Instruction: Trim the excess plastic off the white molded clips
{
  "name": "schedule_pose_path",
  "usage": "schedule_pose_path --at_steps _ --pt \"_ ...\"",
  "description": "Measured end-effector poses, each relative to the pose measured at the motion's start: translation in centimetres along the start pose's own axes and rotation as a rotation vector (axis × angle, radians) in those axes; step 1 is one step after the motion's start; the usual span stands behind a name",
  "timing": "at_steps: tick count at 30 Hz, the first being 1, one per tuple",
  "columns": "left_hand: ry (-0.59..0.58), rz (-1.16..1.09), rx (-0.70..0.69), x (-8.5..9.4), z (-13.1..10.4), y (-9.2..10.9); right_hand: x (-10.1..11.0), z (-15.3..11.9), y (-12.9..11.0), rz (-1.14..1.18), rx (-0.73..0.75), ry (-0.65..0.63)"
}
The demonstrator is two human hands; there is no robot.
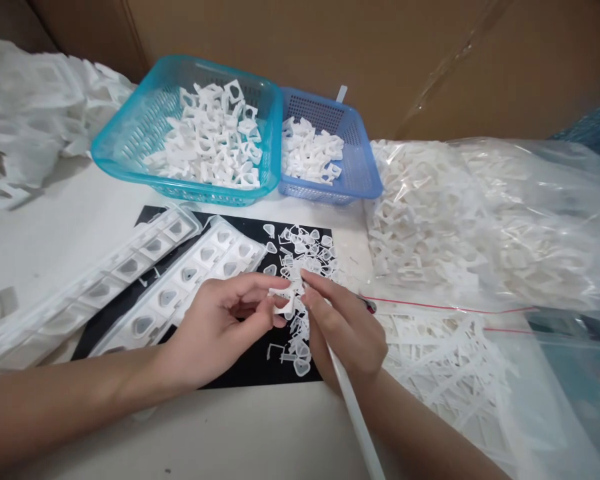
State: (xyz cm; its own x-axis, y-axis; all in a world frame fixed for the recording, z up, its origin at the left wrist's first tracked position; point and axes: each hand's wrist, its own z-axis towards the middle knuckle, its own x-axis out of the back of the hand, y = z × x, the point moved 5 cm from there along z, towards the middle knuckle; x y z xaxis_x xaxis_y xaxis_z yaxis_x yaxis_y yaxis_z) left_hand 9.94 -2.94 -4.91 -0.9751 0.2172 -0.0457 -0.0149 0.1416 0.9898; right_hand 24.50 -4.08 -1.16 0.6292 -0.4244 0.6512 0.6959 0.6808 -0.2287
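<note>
My left hand (230, 327) pinches a small white plastic part (284, 301) between thumb and fingers. Close beside it on the right, my right hand (347, 327) grips a long white stick-like tool (353, 407), its tip near the part and its shaft running down toward the bottom edge. Both hands are above a black mat (250, 373). Small translucent scraps (303, 367) lie in a heap on the mat, behind and below the hands. Left of them, white moulded strips (167, 293) with rows of openings rest partly on the mat.
A teal basket (180, 183) and a smaller blue basket (330, 193) hold white parts at the back. Clear bags (430, 220) of parts stand at the right, above a pile of thin white strips (445, 360). More white parts (35, 113) are heaped at the far left.
</note>
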Motion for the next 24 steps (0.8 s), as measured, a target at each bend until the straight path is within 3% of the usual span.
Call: schedule_pose_path --at_steps 4,9,13,19,21,24 --pt "0.03 -0.037 0.06 0.1 0.0 -0.3 0.8 0.4 1.5 -0.007 -0.113 0.017" --pt "0.073 -0.033 0.038 0.4 0.0 -0.5 1.6 0.7 3.5 0.047 -0.185 0.092" --pt "0.038 -0.045 0.008 0.4 0.4 -0.2 2.1 0.7 4.6 0.223 -0.403 0.161" --pt "-0.01 -0.072 0.097 0.1 0.7 -0.4 1.2 1.0 3.9 0.359 -0.476 -0.044" --pt "-0.016 -0.023 0.1 0.1 0.7 -0.4 0.8 0.7 4.4 0.438 -0.558 -0.078" --pt "-0.024 0.045 0.093 0.0 0.7 -0.3 0.6 0.5 4.4 0.508 -0.567 -0.104"
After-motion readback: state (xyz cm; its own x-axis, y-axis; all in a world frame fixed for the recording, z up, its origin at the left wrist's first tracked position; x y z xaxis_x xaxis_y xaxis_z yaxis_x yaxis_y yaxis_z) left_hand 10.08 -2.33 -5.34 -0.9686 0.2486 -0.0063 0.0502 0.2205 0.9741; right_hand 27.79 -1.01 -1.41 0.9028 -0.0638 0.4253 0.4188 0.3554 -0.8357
